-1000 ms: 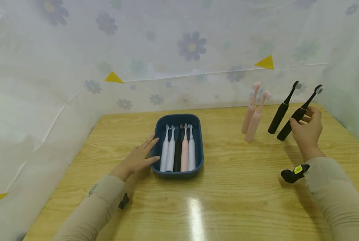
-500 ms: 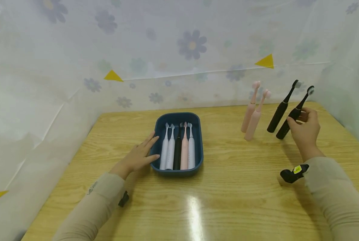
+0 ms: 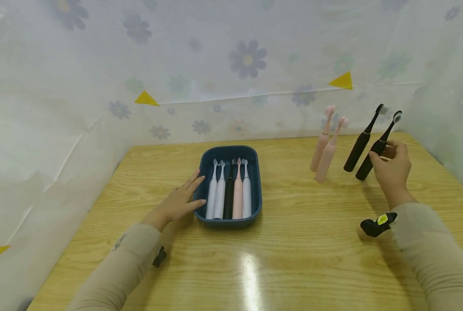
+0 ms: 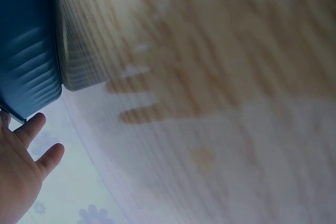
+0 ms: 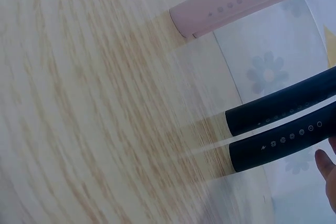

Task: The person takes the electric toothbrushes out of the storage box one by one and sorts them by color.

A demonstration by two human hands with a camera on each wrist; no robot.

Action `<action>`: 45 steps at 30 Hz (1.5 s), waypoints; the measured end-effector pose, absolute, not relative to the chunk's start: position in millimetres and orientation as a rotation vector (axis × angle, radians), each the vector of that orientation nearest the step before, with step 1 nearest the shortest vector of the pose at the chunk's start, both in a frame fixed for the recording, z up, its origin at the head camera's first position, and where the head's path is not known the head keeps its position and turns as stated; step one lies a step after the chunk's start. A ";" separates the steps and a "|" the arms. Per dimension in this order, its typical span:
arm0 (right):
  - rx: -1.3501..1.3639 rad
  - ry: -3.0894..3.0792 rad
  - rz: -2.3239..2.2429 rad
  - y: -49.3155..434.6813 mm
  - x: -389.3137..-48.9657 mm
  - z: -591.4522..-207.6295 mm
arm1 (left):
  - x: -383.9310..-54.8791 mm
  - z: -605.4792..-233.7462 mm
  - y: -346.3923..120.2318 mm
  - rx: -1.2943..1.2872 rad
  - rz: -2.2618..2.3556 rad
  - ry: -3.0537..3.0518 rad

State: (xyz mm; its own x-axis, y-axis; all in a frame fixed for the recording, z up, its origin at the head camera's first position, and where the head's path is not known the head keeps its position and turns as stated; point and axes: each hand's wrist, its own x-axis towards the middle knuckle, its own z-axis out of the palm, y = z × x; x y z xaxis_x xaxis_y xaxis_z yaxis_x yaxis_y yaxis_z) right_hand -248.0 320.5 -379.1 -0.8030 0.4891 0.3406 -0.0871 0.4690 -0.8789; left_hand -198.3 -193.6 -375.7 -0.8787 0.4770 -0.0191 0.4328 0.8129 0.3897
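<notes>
The nearer black toothbrush (image 3: 378, 147) stands on the worktop (image 3: 313, 250), clamped in the right grip (image 3: 394, 167), seemingly for balance. Left of it stand another black toothbrush (image 3: 357, 152) and two pink toothbrushes (image 3: 326, 160); beyond, the left grip (image 3: 177, 203), fingers apart, apparently steadies the tray (image 3: 260, 185).

Open surface (image 3: 293, 233) between blue bin (image 3: 231, 223) and upright pink electric toothbrushes (image 3: 326, 162), unheld black electric toothbrush (image 3: 361, 143) standing close left of right grip (image 3: 394, 168), flowered sheet (image 3: 215, 56) behind.
</notes>
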 end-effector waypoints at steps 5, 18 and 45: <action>-0.277 -2.136 1.385 343.5 -262.2 -402.5 | -198.1 -375.8 -193.6 0.733 0.583 2.875; -0.417 -2.084 1.462 302.8 -218.4 -361.9 | -197.9 -377.9 -195.8 0.724 0.595 2.874; 0.013 -2.194 1.542 246.3 -183.3 -358.1 | -199.5 -376.7 -194.5 0.743 0.600 2.867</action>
